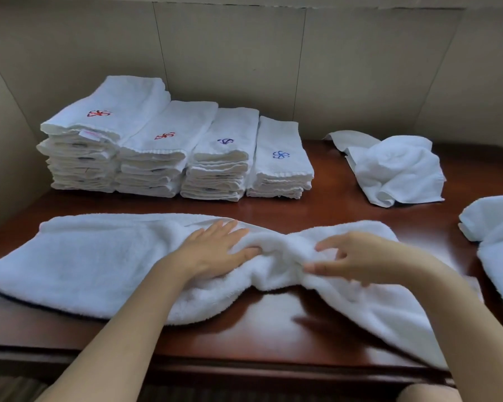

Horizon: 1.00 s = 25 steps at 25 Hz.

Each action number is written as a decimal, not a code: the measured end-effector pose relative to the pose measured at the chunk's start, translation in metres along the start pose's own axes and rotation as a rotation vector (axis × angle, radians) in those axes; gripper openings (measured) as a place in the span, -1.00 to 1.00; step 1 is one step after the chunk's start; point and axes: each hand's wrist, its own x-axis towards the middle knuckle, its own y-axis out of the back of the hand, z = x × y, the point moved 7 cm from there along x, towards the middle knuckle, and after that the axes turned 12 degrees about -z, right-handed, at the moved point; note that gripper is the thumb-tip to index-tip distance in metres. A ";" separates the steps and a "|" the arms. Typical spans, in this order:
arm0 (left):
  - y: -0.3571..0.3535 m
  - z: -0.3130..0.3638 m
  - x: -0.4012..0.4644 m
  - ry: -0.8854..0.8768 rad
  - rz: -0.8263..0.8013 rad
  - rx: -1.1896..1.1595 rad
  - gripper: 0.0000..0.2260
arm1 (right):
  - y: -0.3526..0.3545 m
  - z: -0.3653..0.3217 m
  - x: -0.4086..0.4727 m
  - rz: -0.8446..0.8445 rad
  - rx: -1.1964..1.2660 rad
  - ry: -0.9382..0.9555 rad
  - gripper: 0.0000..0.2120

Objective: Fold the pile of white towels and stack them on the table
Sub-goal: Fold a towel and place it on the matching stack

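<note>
— One dark wooden worktop [288, 323], glossy. On it?
— Spread across the front, a long white towel [84, 256], bunched at its middle. Behind, four folded stacks [169, 158] in a row by the wall. Far right, a crumpled towel [395, 172].
— And the hands?
— Left hand [215, 253] flat, fingers straight, pressing the towel. Right hand [357, 256] curled, gathering the bunched cloth.

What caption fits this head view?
Left hand presses the spread towel flat, right hand bunches its middle, four folded stacks behind.
</note>
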 end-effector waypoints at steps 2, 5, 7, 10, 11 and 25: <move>0.008 -0.004 -0.005 -0.040 0.022 -0.058 -0.43 | 0.023 0.019 0.007 0.288 0.165 -0.009 -0.61; 0.021 -0.006 -0.011 -0.114 0.157 -0.275 -0.29 | 0.046 0.072 0.005 0.469 0.023 -0.304 -0.38; 0.022 -0.007 -0.008 -0.121 0.156 -0.274 -0.17 | 0.031 0.100 0.011 0.244 0.025 -0.377 -0.21; 0.014 -0.014 -0.002 -0.034 0.040 -0.218 -0.38 | 0.019 0.103 0.018 0.154 0.086 -0.262 -0.48; 0.013 -0.015 -0.002 -0.011 0.036 -0.204 -0.48 | 0.022 0.098 0.022 0.230 0.105 -0.211 -0.57; 0.020 -0.017 -0.008 -0.016 0.239 -0.213 -0.59 | 0.032 0.023 0.040 0.535 -0.286 0.007 -0.51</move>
